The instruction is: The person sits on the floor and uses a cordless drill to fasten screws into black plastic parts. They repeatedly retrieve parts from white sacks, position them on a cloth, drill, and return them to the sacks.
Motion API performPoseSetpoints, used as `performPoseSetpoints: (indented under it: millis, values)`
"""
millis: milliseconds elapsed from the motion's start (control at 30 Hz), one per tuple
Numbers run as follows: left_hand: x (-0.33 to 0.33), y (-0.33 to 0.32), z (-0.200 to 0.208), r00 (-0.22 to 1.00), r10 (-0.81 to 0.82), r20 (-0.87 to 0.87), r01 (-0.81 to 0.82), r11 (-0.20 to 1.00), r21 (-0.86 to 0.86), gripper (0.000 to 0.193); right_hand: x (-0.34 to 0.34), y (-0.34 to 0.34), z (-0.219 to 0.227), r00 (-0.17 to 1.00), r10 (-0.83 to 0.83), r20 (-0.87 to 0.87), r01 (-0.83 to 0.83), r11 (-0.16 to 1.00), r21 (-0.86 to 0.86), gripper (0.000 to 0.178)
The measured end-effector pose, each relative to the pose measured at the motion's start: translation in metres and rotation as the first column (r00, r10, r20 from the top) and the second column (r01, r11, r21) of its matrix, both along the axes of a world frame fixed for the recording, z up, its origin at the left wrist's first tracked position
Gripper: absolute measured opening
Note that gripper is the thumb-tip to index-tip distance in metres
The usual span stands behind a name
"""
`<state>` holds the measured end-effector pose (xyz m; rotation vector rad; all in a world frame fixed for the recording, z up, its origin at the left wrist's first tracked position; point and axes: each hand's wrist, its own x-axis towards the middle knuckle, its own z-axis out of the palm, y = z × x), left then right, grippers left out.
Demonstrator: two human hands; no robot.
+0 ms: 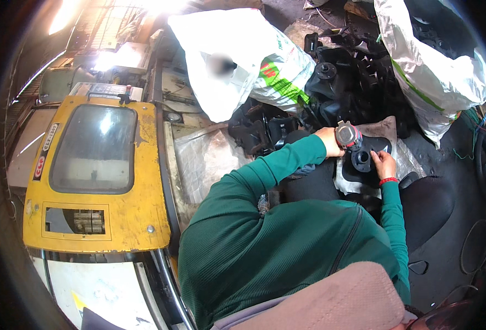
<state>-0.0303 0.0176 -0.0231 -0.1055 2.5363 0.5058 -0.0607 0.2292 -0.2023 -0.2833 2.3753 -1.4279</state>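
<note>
My left hand [329, 143] is closed on a round grey-and-red object [348, 135], whose exact kind I cannot make out. Just below that object, over my lap, is a black moulded plastic part [361, 161] with a round hollow neck. My right hand [384, 165], with a red band at the wrist, pinches this part at its right side. Under both hands lies a pale, stained sheet [339, 179] with a dark flat area on it.
Many black moulded parts [336, 82] are heaped ahead. A white sack [221, 49] stands left of the heap, and another open white sack [435, 71] on the right holds dark parts. A yellow machine door [144, 209] with a window is at my left.
</note>
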Motion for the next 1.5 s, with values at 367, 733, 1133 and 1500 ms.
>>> performPoseSetpoints:
  millis: [367,733,1133,1500]
  values:
    - [0.023,-0.008,-0.013,0.980,-0.017,-0.199,0.050,0.986,0.157,0.041,-0.012,-0.002,-0.018,0.993,0.066,-0.101,-0.056,0.993,0.104,0.045]
    - [0.130,0.027,0.037,0.940,0.187,-0.284,-0.048,0.901,0.432,0.050,0.045,0.040,0.062,0.590,0.482,0.648,0.593,0.286,-0.753,0.046]
    - [0.142,0.032,0.065,0.948,0.206,-0.243,-0.080,0.892,0.445,0.050,0.068,0.032,0.092,0.562,0.554,0.613,0.571,0.276,-0.773,0.048]
    - [0.150,0.028,0.069,0.946,0.192,-0.263,-0.062,0.899,0.434,0.051,0.075,0.010,0.084,0.499,0.519,0.694,0.719,0.200,-0.666,0.039]
